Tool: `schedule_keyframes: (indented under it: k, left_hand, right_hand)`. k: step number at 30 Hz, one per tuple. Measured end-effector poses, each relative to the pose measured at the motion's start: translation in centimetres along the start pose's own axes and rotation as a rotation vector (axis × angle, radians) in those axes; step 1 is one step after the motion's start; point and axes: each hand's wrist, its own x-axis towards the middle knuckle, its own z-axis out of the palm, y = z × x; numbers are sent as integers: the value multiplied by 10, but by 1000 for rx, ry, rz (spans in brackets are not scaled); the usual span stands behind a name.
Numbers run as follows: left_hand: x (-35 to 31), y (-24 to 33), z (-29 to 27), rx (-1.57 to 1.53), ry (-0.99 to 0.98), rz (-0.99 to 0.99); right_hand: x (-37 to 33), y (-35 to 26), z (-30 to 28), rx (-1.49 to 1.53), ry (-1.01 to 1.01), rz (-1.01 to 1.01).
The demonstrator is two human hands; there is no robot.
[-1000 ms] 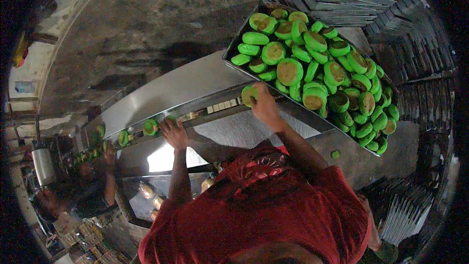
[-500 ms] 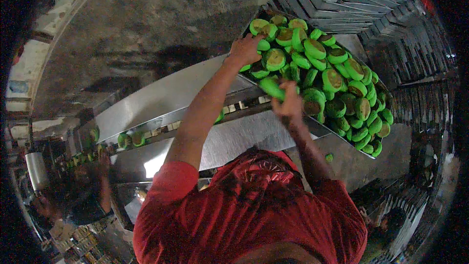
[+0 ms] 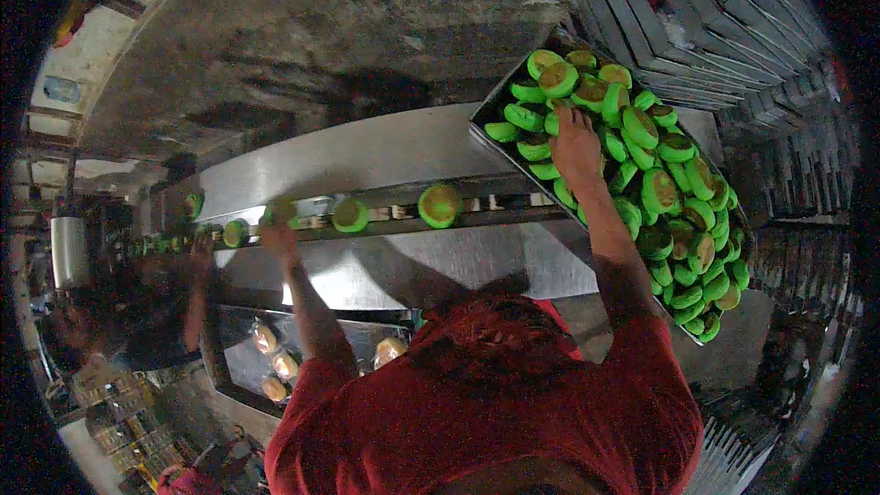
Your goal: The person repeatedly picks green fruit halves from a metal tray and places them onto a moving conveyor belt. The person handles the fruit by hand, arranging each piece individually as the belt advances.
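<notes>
Green buns (image 3: pixel 660 191) with browned flat faces lie heaped in a dark rectangular tray (image 3: pixel 500 154) on the right. My right hand (image 3: pixel 577 147) is over the tray's left part, its fingers curled onto a green bun (image 3: pixel 553 123) in the pile and partly covering it. On the left, my left hand (image 3: pixel 280 236) is over the narrow conveyor channel. A blurred green bun (image 3: pixel 282 212) is at its fingertips and seems to be in its grip. Two more green buns, a near one (image 3: pixel 440 205) and another (image 3: pixel 350 214), sit on the channel between my hands.
Sloped metal guards (image 3: pixel 367 151) flank the channel. Further left, more buns line it beside a co-worker's arm (image 3: pixel 197 293) and a metal roller (image 3: pixel 68 252). Wrapped buns (image 3: pixel 284 365) lie on a tray below. Stacked dark trays (image 3: pixel 697 27) stand at the upper right.
My left hand has moved from the tray to the channel at left. My right hand has gone from the tray's edge into the pile. Two buns now sit on the channel between them.
</notes>
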Motion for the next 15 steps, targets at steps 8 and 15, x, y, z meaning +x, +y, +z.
schedule_keyframes:
  k: [8,15]
  left_hand:
    - [-37,283,42,107,236,364]
    - [-127,555,106,-491,-381,997]
  right_hand:
    - [-68,-93,42,523,-277,221]
    - [-53,-62,-6,-37,-94,85]
